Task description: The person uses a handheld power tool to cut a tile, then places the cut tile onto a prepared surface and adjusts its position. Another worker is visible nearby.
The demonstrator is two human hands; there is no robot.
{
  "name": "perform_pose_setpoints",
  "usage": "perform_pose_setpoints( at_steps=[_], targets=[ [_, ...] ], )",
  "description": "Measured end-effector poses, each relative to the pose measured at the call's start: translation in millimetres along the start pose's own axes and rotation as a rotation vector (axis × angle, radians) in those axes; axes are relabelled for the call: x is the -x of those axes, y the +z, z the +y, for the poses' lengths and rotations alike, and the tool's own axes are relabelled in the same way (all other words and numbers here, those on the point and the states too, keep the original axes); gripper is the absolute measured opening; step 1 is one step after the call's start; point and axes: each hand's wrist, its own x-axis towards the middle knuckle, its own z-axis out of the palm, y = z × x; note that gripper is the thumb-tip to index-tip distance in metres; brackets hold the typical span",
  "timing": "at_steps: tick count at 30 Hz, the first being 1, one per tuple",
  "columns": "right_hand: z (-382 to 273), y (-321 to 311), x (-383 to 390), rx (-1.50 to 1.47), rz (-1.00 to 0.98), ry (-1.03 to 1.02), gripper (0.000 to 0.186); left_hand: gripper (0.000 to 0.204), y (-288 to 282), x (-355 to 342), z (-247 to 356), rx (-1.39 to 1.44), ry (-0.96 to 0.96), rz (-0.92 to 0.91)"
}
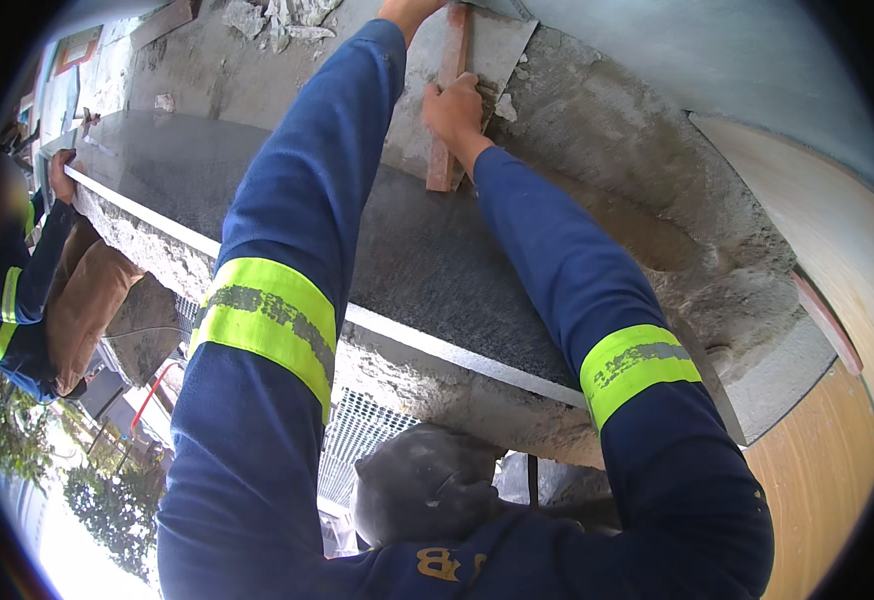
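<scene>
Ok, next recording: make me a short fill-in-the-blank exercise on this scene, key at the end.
1. The right hand grips a narrow bar coloured ____.
2. The left hand is cut off by the picture's ____ edge.
3. The dark slab has a long near edge coloured ____.
4. A co-worker's hand touches the slab's end on the picture's ____ side.

Missing words: reddish-brown; upper; white; left.

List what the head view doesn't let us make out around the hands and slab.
Left hand: head view, fingers cut off by the top edge; grip unreadable.
Right hand: head view, on the reddish bar; some fingers hidden by the hand itself.
Dark slab: head view, parts covered by left sleeve and right sleeve.
</scene>
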Motion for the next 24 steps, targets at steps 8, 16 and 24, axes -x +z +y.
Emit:
perform_pose_setpoints(
  at_steps=[8, 16, 24],
  targets=[
    [-20.5, -4.0, 15.8, -0.191, 0.058, 0.183, 0.049, 0.089, 3.7, -6.1, -1.6, -0.028, -0.029, -0.061],
    [-33.3, -3.0, 20.4, -0.059, 0.107, 0.093, 0.047, 0.089, 4.8, -1.1, -21.3, 0.188, -0.037, 0.039],
    [-61.9, -63.4, 3.3, 0.021, -0.339, 0.352, 0.063, 0.106, 8.5, -8.4, -36.2, 0.484, -0.252, -0.461]
  ],
)
